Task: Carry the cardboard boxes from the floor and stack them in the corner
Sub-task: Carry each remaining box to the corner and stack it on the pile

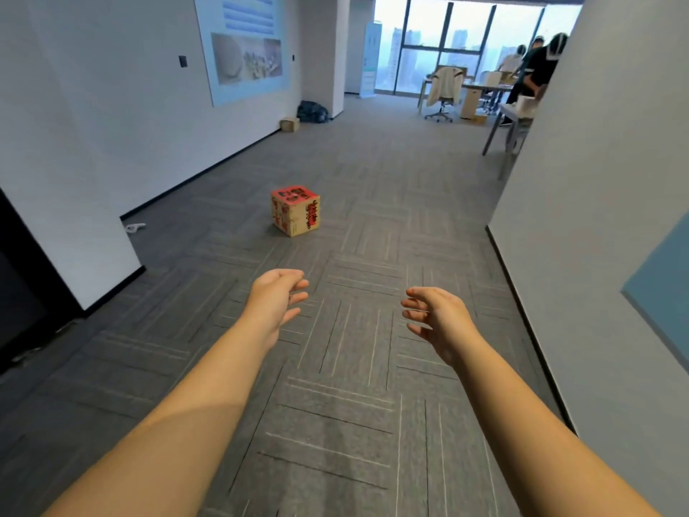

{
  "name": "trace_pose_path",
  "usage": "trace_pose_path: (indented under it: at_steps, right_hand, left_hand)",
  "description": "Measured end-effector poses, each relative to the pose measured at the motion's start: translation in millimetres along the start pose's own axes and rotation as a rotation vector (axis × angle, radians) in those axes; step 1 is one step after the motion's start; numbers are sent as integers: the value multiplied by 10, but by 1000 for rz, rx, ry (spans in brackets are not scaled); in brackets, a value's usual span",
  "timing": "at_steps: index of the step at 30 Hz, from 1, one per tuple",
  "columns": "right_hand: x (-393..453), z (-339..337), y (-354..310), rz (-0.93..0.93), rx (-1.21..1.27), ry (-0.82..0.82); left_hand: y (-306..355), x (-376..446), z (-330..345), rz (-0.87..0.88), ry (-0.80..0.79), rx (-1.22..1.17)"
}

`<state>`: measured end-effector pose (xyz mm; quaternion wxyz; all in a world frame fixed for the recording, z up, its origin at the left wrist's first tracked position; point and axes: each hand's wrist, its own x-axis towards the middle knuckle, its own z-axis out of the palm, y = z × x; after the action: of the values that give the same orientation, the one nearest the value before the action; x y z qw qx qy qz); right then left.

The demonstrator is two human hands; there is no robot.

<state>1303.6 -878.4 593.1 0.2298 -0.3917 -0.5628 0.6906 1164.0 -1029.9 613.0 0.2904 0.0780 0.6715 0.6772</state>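
A cube-shaped cardboard box [295, 210] with a red printed top and red and black print on its sides stands alone on the grey carpet, ahead of me in mid-corridor. Both my arms reach forward at about waist height. My left hand [277, 298] is open with loosely curled fingers and holds nothing. My right hand [434, 317] faces it, also open and holding nothing. Both hands are well short of the box. A second, small plain cardboard box [289, 124] sits far off against the left wall.
White walls run along both sides; a pillar corner [112, 251] juts out at left. A dark bag [313, 111] lies by the far wall. Desks, an office chair [443, 91] and people [537, 69] occupy the far right by the windows.
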Motion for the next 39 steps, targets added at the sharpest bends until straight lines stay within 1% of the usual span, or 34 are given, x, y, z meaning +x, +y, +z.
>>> trace_pose_path:
  at_steps: [6, 13, 21, 28, 33, 36, 39]
  right_hand:
    - [1398, 272, -315, -15, 11, -29]
    - [2981, 738, -1003, -35, 33, -33]
    - [4586, 916, -1411, -14, 38, -9]
    - [6399, 1022, -1802, -10, 24, -60]
    - [7711, 1058, -2363, -20, -6, -110]
    - [8348, 1180, -2597, -19, -27, -146]
    - [8921, 1348, -2678, 8, -33, -193]
  left_hand:
    - [275, 1340, 285, 7, 34, -6]
    - [964, 2944, 559, 53, 63, 11]
    - [1319, 4478, 1015, 41, 66, 19]
    - [1507, 6112, 1598, 36, 138, -19]
    - [1926, 7238, 2129, 35, 180, -51]
    - [2103, 7766, 2280, 32, 217, -68]
    - [2191, 8285, 2344, 20, 250, -69]
